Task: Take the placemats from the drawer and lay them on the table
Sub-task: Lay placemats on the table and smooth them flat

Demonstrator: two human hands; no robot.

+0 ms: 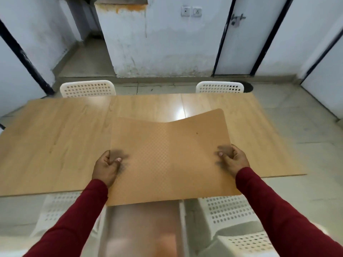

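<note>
Wooden table [55, 145] spread beyond and beneath both hands. Tan placemat [167, 154] held between them above the near edge, far corner on the right-hand side lifted, middle sagging. Possibly more than one mat stacked; too blurred to tell. Left hand [107, 166] pinching the left edge, right hand [232, 160] pinching the right. Risk: crooked landing or overhang if released unevenly.

This looks like a plain eating room in a home. A wooden table [55, 138] stands in the middle. White chairs with holes [87, 88] sit at 12 o'clock, doors [239, 34] at 1 o'clock.
</note>
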